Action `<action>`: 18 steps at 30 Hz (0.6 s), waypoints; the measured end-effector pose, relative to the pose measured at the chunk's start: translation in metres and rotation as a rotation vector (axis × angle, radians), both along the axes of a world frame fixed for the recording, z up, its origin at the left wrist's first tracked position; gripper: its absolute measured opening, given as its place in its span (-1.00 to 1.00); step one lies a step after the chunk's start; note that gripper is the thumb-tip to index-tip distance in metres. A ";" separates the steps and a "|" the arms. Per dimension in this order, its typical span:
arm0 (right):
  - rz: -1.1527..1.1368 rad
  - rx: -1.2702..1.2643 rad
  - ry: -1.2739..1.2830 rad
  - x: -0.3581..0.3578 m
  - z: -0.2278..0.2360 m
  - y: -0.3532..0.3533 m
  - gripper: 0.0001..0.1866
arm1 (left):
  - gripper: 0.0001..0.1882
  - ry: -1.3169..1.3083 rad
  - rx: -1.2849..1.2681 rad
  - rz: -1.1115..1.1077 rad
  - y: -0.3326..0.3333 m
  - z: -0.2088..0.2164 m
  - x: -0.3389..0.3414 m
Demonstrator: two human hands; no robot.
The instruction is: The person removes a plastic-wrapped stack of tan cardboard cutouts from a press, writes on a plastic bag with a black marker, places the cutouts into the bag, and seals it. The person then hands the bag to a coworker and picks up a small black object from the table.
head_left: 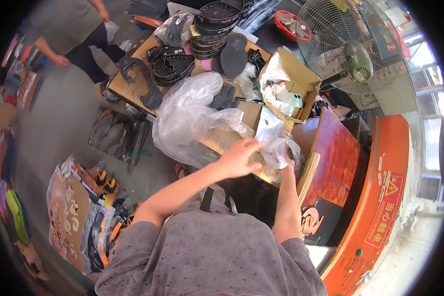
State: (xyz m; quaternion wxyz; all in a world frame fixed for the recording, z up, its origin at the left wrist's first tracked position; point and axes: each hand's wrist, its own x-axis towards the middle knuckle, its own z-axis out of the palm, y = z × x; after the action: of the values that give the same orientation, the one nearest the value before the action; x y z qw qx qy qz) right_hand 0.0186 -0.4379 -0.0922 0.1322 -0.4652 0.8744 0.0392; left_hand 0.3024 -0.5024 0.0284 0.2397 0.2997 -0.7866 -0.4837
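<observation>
Over the near edge of the wooden worktable (221,140), my right hand (289,165) grips a small clear plastic bag (276,149); its fingers are partly hidden by the crumpled film. To the left of that bag my left hand (239,159) is raised, fingers apart, with nothing in it. A large clear plastic bag (180,116) spreads over the table and hangs off its left edge. Dark grey pieces (224,96) lie beside it. Beyond my right hand stands an open cardboard box (308,89) with crumpled white wrapping and a pale green phone (295,100).
Black sole-shaped pieces (234,56) and a stack of black rimmed forms (217,22) cover the table's far side. A big fan (357,61) and an orange machine (380,197) stand right. Bundled cut pieces (71,212) lie left on the floor. Another person (76,29) stands far left.
</observation>
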 end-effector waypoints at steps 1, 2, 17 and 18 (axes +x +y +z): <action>-0.072 -0.054 -0.073 0.005 -0.007 0.007 -0.56 | -0.37 -0.070 -0.132 0.034 -0.013 -0.006 0.008; -0.140 -0.115 -0.145 0.009 -0.008 0.016 -0.58 | -0.40 -0.148 -0.270 0.083 -0.028 -0.014 0.018; 0.474 -0.277 -0.284 0.105 0.130 -0.137 -0.63 | -0.81 -0.351 -0.086 0.013 -0.103 -0.069 0.123; 0.495 -0.375 -0.279 0.107 0.125 -0.130 -0.61 | -0.83 -0.198 0.024 0.114 -0.105 -0.056 0.122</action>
State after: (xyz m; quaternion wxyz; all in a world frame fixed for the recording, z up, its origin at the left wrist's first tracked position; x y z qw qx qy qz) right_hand 0.1256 -0.5681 0.0331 0.1490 -0.6806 0.7003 -0.1554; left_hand 0.4243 -0.6077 -0.0273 0.1844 0.3933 -0.7822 -0.4466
